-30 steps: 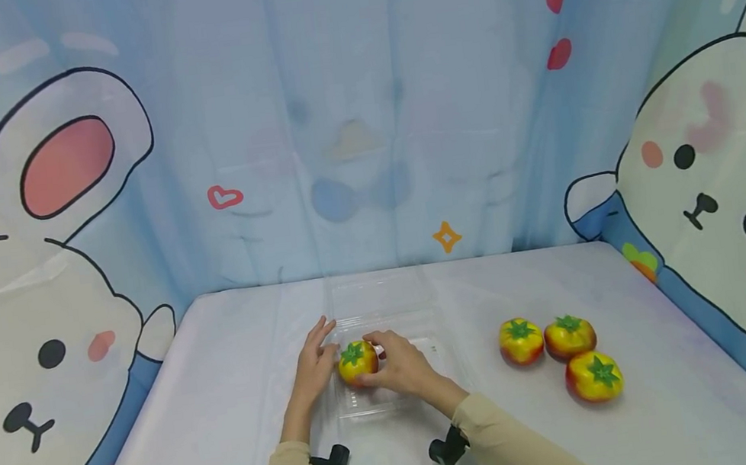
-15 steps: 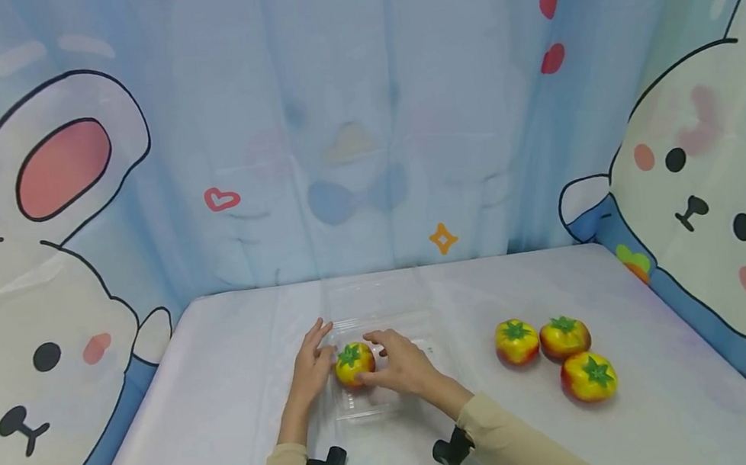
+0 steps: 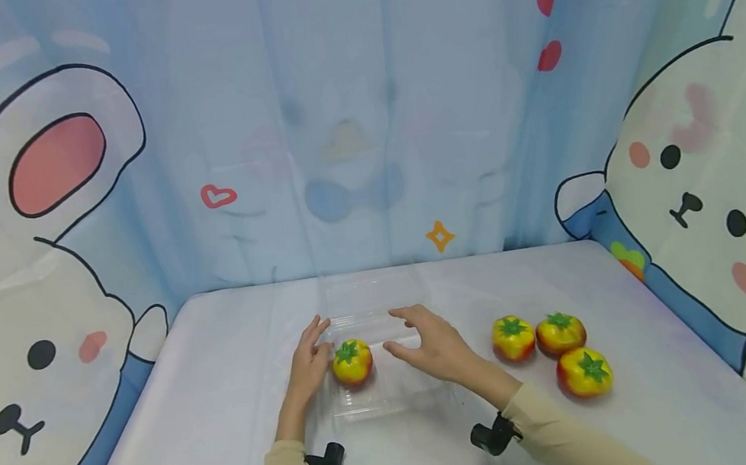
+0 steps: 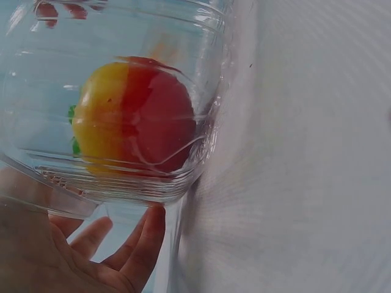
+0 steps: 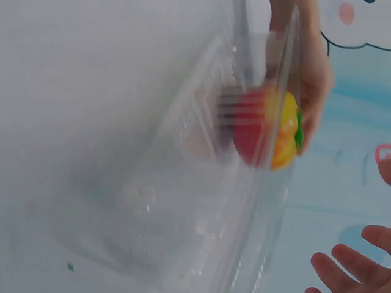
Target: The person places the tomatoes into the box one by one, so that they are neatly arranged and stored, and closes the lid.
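In the head view one yellow-and-red toy fruit with a green star-shaped leaf (image 3: 352, 362) sits at the left side of a clear plastic box (image 3: 393, 408). My left hand (image 3: 306, 375) is at the box's left edge, its fingers spread loosely. In the left wrist view a fingertip (image 4: 155, 215) is right at the outside of the ribbed wall. My right hand (image 3: 435, 343) hovers over the right part of the box, fingers apart and holding nothing. Its spread fingertips show in the right wrist view (image 5: 351, 265).
Three more such toy fruits stand close together to the right: one at the left (image 3: 513, 338), one behind (image 3: 560, 333), one in front (image 3: 585, 372). The box's clear lid (image 3: 373, 290) lies opened toward the back. A cartoon-print curtain (image 3: 341, 75) hangs behind the white table (image 3: 230, 433).
My right hand has let go of the toy fruit and drawn away to the right. The fruit stays in the box. My left hand keeps its place at the box's edge.
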`<state>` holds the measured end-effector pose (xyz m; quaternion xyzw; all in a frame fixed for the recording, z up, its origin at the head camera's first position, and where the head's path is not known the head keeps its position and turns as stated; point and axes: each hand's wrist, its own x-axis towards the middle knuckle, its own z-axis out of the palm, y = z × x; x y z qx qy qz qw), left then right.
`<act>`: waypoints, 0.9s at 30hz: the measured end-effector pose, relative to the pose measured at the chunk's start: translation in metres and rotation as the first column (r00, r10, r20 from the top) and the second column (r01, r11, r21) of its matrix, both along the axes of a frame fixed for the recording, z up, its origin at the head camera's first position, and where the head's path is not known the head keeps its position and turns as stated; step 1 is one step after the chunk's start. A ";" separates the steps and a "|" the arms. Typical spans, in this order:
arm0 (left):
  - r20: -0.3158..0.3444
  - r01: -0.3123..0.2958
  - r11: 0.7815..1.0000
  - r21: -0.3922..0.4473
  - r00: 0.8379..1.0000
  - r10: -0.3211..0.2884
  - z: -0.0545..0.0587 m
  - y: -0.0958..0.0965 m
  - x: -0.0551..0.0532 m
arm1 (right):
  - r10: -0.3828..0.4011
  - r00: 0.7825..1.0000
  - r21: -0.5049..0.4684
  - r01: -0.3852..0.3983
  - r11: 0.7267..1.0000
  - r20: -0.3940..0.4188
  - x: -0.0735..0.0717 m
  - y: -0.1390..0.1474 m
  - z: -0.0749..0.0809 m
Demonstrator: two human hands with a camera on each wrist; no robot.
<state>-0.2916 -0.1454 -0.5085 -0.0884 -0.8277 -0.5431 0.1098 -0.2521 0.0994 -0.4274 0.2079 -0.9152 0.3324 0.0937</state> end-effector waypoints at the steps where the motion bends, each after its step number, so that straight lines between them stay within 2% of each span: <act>1: 0.006 0.004 1.000 0.007 1.000 -0.004 0.001 0.000 0.000 | -0.009 1.000 0.002 0.009 1.000 -0.006 -0.002 0.006 0.001; 7: 0.009 0.016 1.000 0.011 1.000 -0.016 0.002 0.000 0.001 | -0.075 0.995 -0.006 0.074 0.997 -0.063 -0.015 0.048 0.008; 13: 0.015 0.001 1.000 -0.006 1.000 -0.001 0.001 0.000 -0.001 | -0.165 0.986 0.058 0.164 0.985 0.010 -0.018 0.089 0.009; 18: 0.014 -0.010 1.000 -0.004 1.000 0.010 0.001 0.000 -0.002 | -0.206 0.977 0.115 0.199 0.973 0.051 -0.014 0.114 0.000; 22: 0.030 -0.014 1.000 -0.007 0.999 0.014 0.000 0.000 -0.002 | -0.207 0.975 0.137 0.195 0.971 0.075 -0.012 0.130 -0.011; 27: 0.018 -0.014 1.000 -0.007 1.000 0.014 0.000 0.000 -0.001 | -0.213 0.973 0.167 0.197 0.966 0.084 -0.013 0.144 -0.023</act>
